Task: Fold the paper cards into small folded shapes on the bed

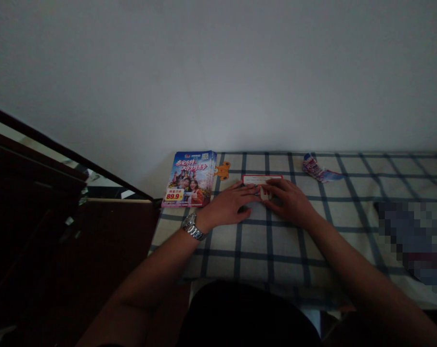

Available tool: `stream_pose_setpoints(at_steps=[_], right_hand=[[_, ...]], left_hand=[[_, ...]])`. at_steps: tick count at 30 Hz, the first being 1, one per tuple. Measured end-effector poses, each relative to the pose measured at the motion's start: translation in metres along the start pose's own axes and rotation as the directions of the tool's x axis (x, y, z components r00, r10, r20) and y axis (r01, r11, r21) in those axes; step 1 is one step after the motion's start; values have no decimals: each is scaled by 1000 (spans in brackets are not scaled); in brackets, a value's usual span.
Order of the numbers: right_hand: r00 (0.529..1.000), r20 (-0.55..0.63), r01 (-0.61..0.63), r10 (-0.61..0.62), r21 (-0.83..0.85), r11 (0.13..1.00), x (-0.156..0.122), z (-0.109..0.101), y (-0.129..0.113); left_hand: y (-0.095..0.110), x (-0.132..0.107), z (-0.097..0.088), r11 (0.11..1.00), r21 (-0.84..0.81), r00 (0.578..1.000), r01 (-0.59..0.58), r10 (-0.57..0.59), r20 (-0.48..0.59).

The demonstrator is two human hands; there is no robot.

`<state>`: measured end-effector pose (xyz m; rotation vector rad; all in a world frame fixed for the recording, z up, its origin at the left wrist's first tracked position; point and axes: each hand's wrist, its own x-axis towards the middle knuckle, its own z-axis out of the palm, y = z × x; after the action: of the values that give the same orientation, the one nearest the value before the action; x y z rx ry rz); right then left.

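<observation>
A leaflet (262, 179) with a red border and a white upper part lies on the checked cloth, mostly hidden under my hands. My left hand (233, 204) rests over its left side with the fingers stretched out flat, and a metal watch is on that wrist. From the right, my right hand (289, 201) reaches in with bent fingers. Its thumb and fingertips grip the leaflet near a small white and red part. A stack of blue and pink printed flyers (188, 179) stands just left of my left hand. How the gripped part is folded is too dim to tell.
An orange bear-shaped cutout (223, 170) lies beside the stack. Crumpled printed paper (317, 169) sits at the back right. A pixelated dark patch (409, 236) covers the right side. The checked cloth (225, 260) ends at a wall behind; dark furniture (26, 193) is at left.
</observation>
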<state>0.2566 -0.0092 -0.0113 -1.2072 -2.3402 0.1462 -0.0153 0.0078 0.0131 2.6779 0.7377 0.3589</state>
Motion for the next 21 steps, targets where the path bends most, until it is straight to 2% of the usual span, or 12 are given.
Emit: stream_pose_setpoints(at_steps=[11, 21], right_hand=[[1000, -4, -3, 3, 24, 1000, 1, 0, -1], [1000, -12, -18, 18, -5, 1000, 1, 2, -2]], left_hand=[[2, 0, -2, 999, 30, 1000, -13, 13, 1], [5, 3, -3, 994, 85, 992, -69, 78, -101]])
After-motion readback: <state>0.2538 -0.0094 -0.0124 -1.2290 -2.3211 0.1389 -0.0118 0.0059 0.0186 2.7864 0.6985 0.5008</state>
